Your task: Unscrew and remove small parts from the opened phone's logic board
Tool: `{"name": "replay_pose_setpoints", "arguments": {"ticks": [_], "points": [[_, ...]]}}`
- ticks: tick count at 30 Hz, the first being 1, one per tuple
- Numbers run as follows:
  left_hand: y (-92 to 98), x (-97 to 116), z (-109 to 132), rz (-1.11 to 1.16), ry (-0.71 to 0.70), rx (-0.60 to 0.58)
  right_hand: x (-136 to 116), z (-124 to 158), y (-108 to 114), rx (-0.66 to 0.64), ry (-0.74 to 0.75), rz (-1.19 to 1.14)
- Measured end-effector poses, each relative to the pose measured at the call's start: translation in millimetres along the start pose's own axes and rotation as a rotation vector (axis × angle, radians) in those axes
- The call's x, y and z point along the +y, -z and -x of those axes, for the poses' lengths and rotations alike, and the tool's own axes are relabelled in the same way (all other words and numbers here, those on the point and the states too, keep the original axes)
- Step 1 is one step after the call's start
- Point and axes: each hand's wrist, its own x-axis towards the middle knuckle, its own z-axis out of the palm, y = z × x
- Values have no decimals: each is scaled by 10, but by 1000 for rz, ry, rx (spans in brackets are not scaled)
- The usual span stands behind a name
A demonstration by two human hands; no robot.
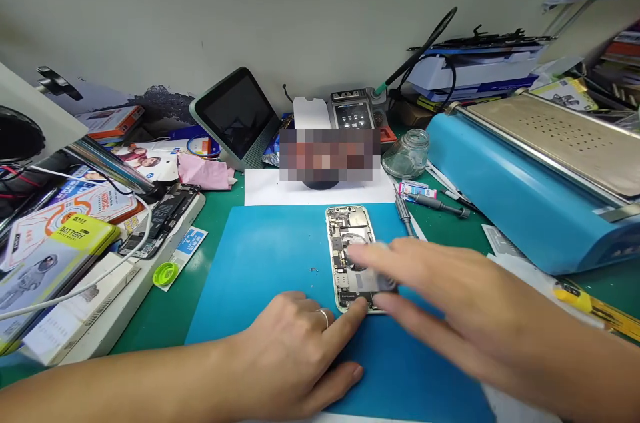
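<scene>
An opened phone (338, 263) with its circuit boards showing lies upright on the blue mat (260, 256). My left hand (300, 350), with a ring on one finger, rests on the mat; its index fingertip touches the phone's lower end. The thumb is held apart, and nothing is in that hand. Over the phone's right side is my right hand (460, 303), smeared by motion. Between its thumb and fingers shows a blurred grey round end, apparently a screwdriver (386, 282); its tip is hidden. Tiny dark bits (313, 270) lie left of the phone.
Two grey screwdrivers (403, 210) (434, 202) lie beyond my right hand, near a glass jar (407, 153). A blue machine (510, 190) stands at right. Battery boxes (55, 276) and another opened phone (163, 220) crowd the left. A screen (237, 113) stands behind.
</scene>
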Motion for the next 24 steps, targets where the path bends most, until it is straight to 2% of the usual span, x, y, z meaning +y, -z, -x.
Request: {"name": "replay_pose_setpoints", "arguments": {"ticks": [4,6,8,10,13,15,17,21,24], "points": [[21,-16,-21,-10,-5,-55,346,128,-92,-173,-455,102],[28,-16,-36,-17,0,-63,426,166,-161,-213,-561,106],[33,-12,-45,-20,-2,-68,444,151,-205,-165,-567,121],[32,-9,-47,-18,-8,-74,446,68,-209,-81,-476,183],[20,-10,-41,-18,-17,-74,530,-171,-171,41,-191,360],[3,-18,-36,-19,-20,-67,670,-354,-155,120,5,490],[-24,-32,-35,-22,-21,-52,854,-502,-167,133,119,580],[-103,-58,-40,-34,-31,8,1173,-622,-252,122,214,624],[-145,-61,-42,-36,-41,34,1280,-614,-304,129,220,631]]}}
